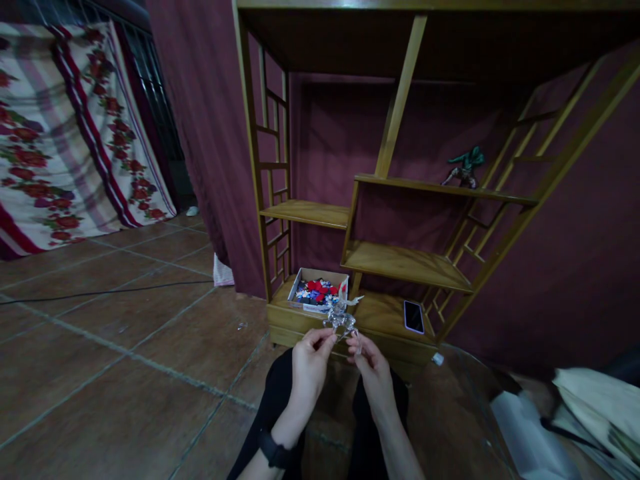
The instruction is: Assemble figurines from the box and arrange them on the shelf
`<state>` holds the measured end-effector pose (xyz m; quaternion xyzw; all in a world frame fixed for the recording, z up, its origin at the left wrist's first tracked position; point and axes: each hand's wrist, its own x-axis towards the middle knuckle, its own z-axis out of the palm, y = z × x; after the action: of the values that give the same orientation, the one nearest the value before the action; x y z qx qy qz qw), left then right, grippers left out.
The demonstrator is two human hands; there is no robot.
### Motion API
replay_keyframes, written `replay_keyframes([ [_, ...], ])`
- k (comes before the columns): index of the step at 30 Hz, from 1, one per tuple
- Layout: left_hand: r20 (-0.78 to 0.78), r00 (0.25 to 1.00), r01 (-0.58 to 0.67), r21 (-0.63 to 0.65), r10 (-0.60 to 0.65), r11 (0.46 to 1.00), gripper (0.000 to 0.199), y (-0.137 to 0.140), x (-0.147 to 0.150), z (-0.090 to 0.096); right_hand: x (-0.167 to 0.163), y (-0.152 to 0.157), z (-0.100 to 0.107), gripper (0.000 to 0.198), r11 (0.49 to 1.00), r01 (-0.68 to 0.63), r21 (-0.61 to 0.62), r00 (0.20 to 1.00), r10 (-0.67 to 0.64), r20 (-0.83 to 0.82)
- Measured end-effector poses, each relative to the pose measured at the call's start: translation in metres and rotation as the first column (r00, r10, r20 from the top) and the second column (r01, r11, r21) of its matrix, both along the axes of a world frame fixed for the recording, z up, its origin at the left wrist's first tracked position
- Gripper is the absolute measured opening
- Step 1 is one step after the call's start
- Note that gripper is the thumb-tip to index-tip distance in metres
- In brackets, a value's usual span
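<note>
A small silvery-grey jointed figure (pixel 341 316), with thin limbs sticking up, is held between my two hands in front of the shelf unit. My left hand (pixel 313 353) pinches a lower part of it between thumb and fingers. Closed on its lower right side, my right hand (pixel 369 360) has a thin clear-looking piece between the fingertips; whether that piece is joined to the figure I cannot tell. Just behind the figure, a shallow box (pixel 296 293) full of red, white, blue and dark small pieces rests on the bottom shelf, partly hidden by the figure.
A phone (pixel 413 317) lies on the bottom of the wooden shelf unit (pixel 407 263). On an upper shelf stands a green figure (pixel 467 167). A black cable (pixel 110 291) crosses the tiled floor (pixel 165 333). Bags (pixel 595 407) lie at the lower right.
</note>
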<state>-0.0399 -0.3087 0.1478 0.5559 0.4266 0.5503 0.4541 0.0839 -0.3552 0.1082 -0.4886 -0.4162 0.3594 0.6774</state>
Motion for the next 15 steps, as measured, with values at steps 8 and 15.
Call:
replay_keyframes([
  [8,-0.231,0.97,-0.034,0.181,0.076,0.983,0.016,-0.0037,0.0001,-0.0005,0.0026,0.0032,0.0038,0.033,0.997,0.078,-0.027,0.994,-0.076,0.075],
  [15,-0.243,0.968,-0.004,0.226,0.06,0.974,0.016,-0.0106,0.002,0.0072,0.0041,0.0071,0.0037,0.033,0.987,0.159,-0.01,0.982,-0.157,0.106],
])
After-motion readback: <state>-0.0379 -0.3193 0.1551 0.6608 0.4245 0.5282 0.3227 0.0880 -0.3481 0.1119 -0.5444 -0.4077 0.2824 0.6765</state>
